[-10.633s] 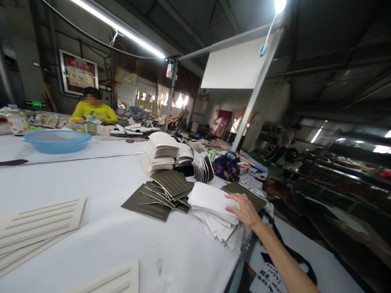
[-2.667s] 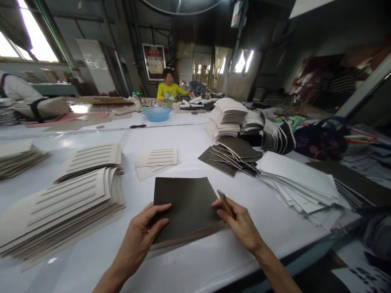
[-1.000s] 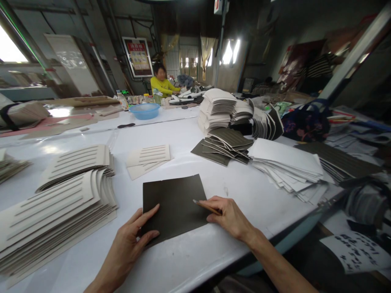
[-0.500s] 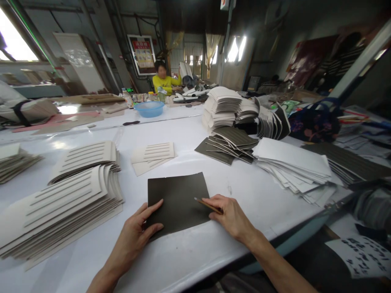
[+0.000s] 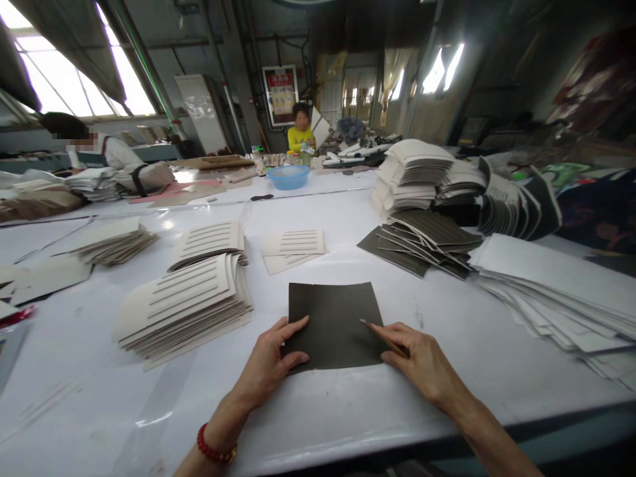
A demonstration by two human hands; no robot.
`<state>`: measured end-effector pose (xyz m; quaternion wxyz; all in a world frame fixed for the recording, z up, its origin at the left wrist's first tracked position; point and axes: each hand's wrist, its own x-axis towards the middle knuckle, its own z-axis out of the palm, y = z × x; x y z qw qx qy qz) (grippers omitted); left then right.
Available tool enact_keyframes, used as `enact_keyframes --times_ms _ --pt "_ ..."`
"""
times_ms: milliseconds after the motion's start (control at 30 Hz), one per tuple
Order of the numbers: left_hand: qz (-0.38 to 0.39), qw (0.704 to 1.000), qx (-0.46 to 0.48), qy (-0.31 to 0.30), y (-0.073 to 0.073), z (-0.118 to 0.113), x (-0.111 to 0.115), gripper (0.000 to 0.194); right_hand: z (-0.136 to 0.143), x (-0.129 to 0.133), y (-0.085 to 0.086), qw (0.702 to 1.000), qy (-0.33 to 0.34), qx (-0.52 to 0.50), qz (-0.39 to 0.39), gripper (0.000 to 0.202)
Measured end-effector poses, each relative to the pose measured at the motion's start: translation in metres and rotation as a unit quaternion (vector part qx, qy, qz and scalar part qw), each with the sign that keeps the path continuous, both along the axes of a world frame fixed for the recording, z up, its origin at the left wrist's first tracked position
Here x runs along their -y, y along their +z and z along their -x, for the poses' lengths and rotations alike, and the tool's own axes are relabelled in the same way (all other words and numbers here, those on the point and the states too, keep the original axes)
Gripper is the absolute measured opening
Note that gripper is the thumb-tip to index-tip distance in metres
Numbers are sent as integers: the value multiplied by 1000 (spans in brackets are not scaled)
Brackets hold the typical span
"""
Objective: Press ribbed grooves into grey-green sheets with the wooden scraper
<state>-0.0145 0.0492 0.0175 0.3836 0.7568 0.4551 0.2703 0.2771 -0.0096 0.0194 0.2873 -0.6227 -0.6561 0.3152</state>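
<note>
A dark grey-green rectangular sheet (image 5: 332, 331) lies on the white table in front of me. My left hand (image 5: 275, 354) has hold of its left edge, with index finger and thumb apart on top; the other fingers are mostly hidden. In my right hand (image 5: 417, 354) is a slim brown pencil (image 5: 385, 336), its pale tip pointing up and left over the sheet's right part. That hand's thumb and fingertips are at the sheet's right edge. Beyond the sheet lie a few pale lined pieces (image 5: 293, 250).
Stacks of pale lined pieces (image 5: 189, 301) stand left. Dark pieces (image 5: 417, 242) and a white sheet pile (image 5: 556, 291) lie right, with taller pale stacks (image 5: 415, 169) behind. Farther back are a blue basin (image 5: 288, 177), a person in yellow (image 5: 301, 136) and another person (image 5: 112, 152) at left.
The view has swung left, so the table's things appear farther right, and a person at left has come into view. Both hands remain at the dark sheet, the pencil still held.
</note>
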Motion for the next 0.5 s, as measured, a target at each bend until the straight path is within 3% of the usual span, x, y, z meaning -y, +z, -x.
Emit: enact_keyframes --times_ms 367,500 --pt "-35 998 -55 -1 0 -3 4 58 1 1 2 1000 7 1 0 53" --pt "-91 990 -109 -3 -3 -3 6 62 1 2 2 1000 2 -13 -3 53"
